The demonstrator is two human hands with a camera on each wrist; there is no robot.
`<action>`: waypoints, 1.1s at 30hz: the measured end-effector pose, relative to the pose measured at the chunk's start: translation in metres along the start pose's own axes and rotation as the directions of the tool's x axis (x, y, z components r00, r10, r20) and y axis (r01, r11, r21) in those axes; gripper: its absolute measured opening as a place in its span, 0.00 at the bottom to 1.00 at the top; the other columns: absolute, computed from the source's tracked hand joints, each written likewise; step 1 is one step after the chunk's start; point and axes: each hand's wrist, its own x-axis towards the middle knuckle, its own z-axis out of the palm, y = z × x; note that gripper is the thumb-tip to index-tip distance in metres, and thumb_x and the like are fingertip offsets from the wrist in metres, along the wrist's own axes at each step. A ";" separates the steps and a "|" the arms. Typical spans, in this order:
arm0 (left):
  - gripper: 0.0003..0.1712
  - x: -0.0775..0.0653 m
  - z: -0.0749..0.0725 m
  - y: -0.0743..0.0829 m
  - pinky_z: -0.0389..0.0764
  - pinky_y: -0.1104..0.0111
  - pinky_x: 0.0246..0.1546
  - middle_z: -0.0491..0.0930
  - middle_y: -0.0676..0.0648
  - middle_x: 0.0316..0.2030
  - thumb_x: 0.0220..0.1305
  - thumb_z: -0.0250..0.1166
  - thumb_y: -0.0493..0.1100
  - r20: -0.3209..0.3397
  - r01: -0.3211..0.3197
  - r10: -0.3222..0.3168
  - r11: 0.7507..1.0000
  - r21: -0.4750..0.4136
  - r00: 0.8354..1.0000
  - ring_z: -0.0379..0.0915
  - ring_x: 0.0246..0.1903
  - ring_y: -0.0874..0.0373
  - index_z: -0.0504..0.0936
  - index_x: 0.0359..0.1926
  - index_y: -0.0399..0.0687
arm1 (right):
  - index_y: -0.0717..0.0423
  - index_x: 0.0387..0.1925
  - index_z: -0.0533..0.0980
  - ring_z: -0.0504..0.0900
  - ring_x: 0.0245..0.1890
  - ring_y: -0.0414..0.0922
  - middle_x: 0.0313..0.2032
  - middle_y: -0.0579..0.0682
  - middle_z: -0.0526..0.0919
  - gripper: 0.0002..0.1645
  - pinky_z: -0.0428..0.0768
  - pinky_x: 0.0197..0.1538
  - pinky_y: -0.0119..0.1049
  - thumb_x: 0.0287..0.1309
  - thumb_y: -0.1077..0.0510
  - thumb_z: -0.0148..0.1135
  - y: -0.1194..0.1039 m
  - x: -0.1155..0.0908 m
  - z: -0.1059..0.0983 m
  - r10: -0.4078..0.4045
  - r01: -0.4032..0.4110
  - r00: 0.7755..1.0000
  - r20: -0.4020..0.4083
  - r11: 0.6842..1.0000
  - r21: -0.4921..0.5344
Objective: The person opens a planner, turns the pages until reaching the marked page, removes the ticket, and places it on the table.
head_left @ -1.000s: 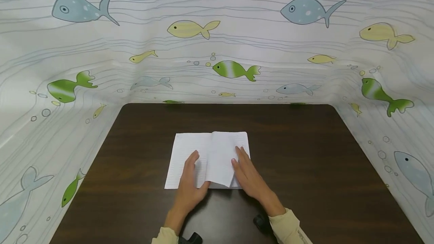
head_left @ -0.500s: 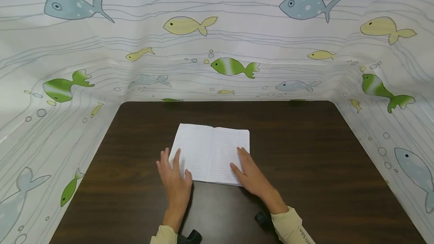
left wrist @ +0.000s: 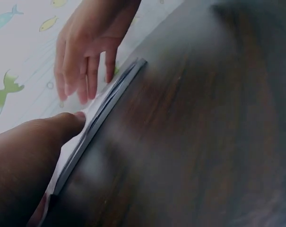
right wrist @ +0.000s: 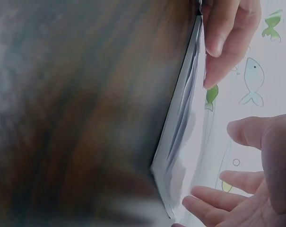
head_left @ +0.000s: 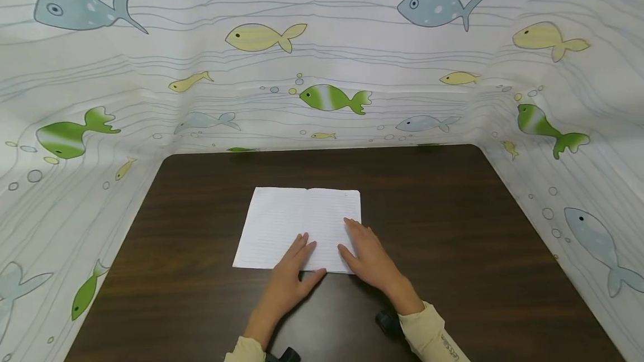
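A lined notebook (head_left: 274, 217) lies spread out flat on the dark table, its pages showing only faint ruling. At its near edge, around the middle, is my left hand (head_left: 287, 281): fingers extended over the paper, thumb stretched right along the edge. My right hand (head_left: 371, 258) is at the lower right of the right page, fingers pointing forward and thumb apart. In the left wrist view, the left thumb (left wrist: 62, 126) lies right at the page edge. From the right wrist, the notebook's layered page edges (right wrist: 183, 113) show side-on, and the right fingers (right wrist: 223, 201) are spread loosely, holding nothing.
The brown wood-grain table (head_left: 453, 228) stretches around the notebook. A white sheet printed with fish (head_left: 332, 38) rises behind it and at both sides. Black wrist devices (head_left: 387, 323) sit under both wrists, beside cream sleeves (head_left: 430, 331).
A second ago a page stood partly lifted mid-book; by half a second ago it lay flat, my left hand at the left edge. That hand has since moved right, to the near middle.
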 end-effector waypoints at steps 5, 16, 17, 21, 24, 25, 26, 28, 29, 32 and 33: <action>0.45 -0.004 0.000 0.005 0.73 0.47 0.65 0.69 0.36 0.72 0.58 0.78 0.54 0.028 0.024 -0.023 1.000 -0.013 0.999 0.62 0.74 0.42 0.74 0.70 0.36 | 0.69 0.73 0.65 0.68 0.72 0.61 0.70 0.65 0.71 0.37 0.57 0.71 0.72 0.71 0.54 0.61 -0.002 0.004 0.000 -0.003 0.003 1.000 -0.006 0.998 -0.067; 0.52 -0.002 -0.002 0.001 0.72 0.48 0.66 0.70 0.34 0.71 0.57 0.80 0.51 0.020 0.115 -0.113 0.988 -0.101 0.993 0.68 0.70 0.41 0.65 0.74 0.32 | 0.68 0.74 0.63 0.64 0.75 0.61 0.72 0.65 0.69 0.43 0.50 0.72 0.73 0.68 0.47 0.63 -0.004 0.005 0.008 0.053 -0.049 0.998 0.034 0.990 -0.131; 0.52 -0.001 -0.002 0.001 0.73 0.48 0.66 0.70 0.34 0.71 0.58 0.79 0.51 0.027 0.122 -0.119 0.986 -0.116 0.992 0.68 0.70 0.41 0.64 0.75 0.33 | 0.68 0.75 0.63 0.63 0.75 0.61 0.72 0.65 0.69 0.44 0.50 0.72 0.73 0.68 0.46 0.63 -0.004 0.005 0.009 0.048 -0.044 0.998 0.036 0.992 -0.121; 0.52 0.003 -0.003 0.002 0.73 0.48 0.66 0.68 0.36 0.72 0.62 0.76 0.55 0.052 0.140 -0.133 0.976 -0.166 0.990 0.68 0.70 0.43 0.62 0.76 0.35 | 0.67 0.76 0.61 0.60 0.77 0.58 0.74 0.64 0.65 0.47 0.48 0.75 0.70 0.68 0.42 0.62 -0.007 0.005 0.012 0.043 -0.038 0.998 0.050 0.995 -0.089; 0.51 0.004 -0.003 0.001 0.73 0.48 0.66 0.68 0.36 0.72 0.63 0.75 0.53 0.054 0.130 -0.122 0.975 -0.182 0.991 0.68 0.70 0.43 0.61 0.76 0.34 | 0.66 0.77 0.59 0.58 0.78 0.56 0.76 0.63 0.63 0.48 0.47 0.76 0.67 0.70 0.40 0.60 -0.009 0.005 0.014 0.048 -0.043 0.997 0.065 0.996 -0.075; 0.50 0.003 -0.003 0.001 0.73 0.48 0.65 0.69 0.35 0.72 0.63 0.76 0.51 0.047 0.120 -0.113 0.975 -0.187 0.992 0.69 0.69 0.43 0.61 0.76 0.33 | 0.66 0.77 0.59 0.58 0.78 0.56 0.76 0.62 0.63 0.48 0.47 0.76 0.67 0.70 0.40 0.60 -0.010 0.005 0.015 0.052 -0.047 0.996 0.069 0.996 -0.071; 0.49 0.003 -0.004 0.000 0.75 0.48 0.64 0.70 0.35 0.71 0.63 0.76 0.48 0.034 0.106 -0.102 0.976 -0.189 0.994 0.70 0.68 0.43 0.62 0.76 0.33 | 0.66 0.77 0.60 0.57 0.79 0.56 0.76 0.62 0.63 0.47 0.47 0.76 0.67 0.70 0.40 0.59 -0.010 0.005 0.015 0.055 -0.051 0.996 0.070 0.997 -0.066; 0.49 0.001 -0.006 -0.002 0.77 0.51 0.61 0.71 0.34 0.69 0.60 0.78 0.41 -0.009 0.063 -0.066 0.982 -0.177 0.998 0.73 0.66 0.43 0.63 0.74 0.31 | 0.66 0.77 0.60 0.57 0.79 0.56 0.76 0.62 0.63 0.47 0.47 0.76 0.67 0.71 0.40 0.59 -0.010 0.005 0.016 0.065 -0.061 0.995 0.069 0.996 -0.058; 0.49 0.000 -0.007 -0.003 0.78 0.53 0.61 0.71 0.33 0.68 0.58 0.79 0.38 -0.036 0.037 -0.044 0.985 -0.171 0.998 0.73 0.65 0.42 0.63 0.74 0.30 | 0.66 0.77 0.60 0.57 0.79 0.56 0.76 0.63 0.63 0.46 0.47 0.76 0.67 0.72 0.40 0.58 -0.010 0.005 0.016 0.071 -0.067 0.995 0.067 0.996 -0.051; 0.51 0.000 -0.011 -0.006 0.73 0.65 0.66 0.69 0.33 0.69 0.53 0.78 0.32 -0.116 -0.037 0.022 0.991 -0.131 0.993 0.71 0.66 0.42 0.62 0.75 0.31 | 0.66 0.77 0.60 0.57 0.79 0.56 0.76 0.62 0.63 0.43 0.46 0.77 0.66 0.75 0.41 0.54 -0.009 0.004 0.016 0.090 -0.090 0.995 0.043 0.996 -0.007; 0.52 0.000 -0.012 -0.007 0.69 0.68 0.69 0.68 0.32 0.70 0.53 0.77 0.31 -0.144 -0.066 0.050 0.991 -0.113 0.988 0.69 0.68 0.42 0.61 0.76 0.31 | 0.66 0.77 0.60 0.57 0.79 0.56 0.76 0.62 0.63 0.42 0.46 0.77 0.66 0.76 0.41 0.52 -0.008 0.004 0.016 0.096 -0.096 0.995 0.032 0.995 0.009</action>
